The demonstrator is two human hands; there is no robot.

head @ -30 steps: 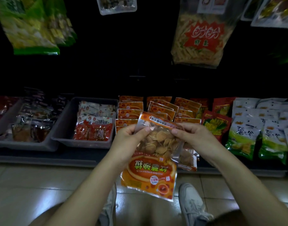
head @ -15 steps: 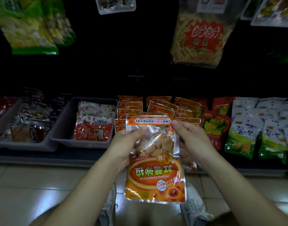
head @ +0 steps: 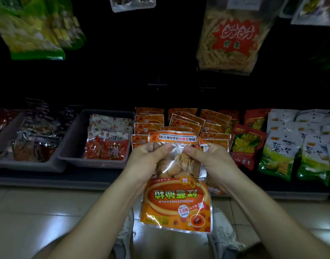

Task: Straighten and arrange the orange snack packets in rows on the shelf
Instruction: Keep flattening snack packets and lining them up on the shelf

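An orange snack packet (head: pixel 176 201) with a clear window of round crisps hangs upside down in front of the shelf. My left hand (head: pixel 147 161) grips its upper left part, thumb pressed on the window. My right hand (head: pixel 210 161) grips its upper right part and also holds more packets behind it, one corner showing below the wrist. Rows of orange packets (head: pixel 149 121) lie overlapping on the low shelf (head: pixel 67 179) behind my hands; the middle row is skewed.
Two grey bins (head: pixel 70 154) of red and dark snack packets stand left of the orange rows. Red-yellow packets (head: pixel 247 143) and green-white packets (head: pixel 278 156) lie to the right. Large bags (head: pixel 229 36) hang above. My shoes (head: pixel 223 238) stand on the tiled floor.
The packet turned from tilted to square and facing me. Both hands then slid inward along its top, thumbs now close together on the clear window.
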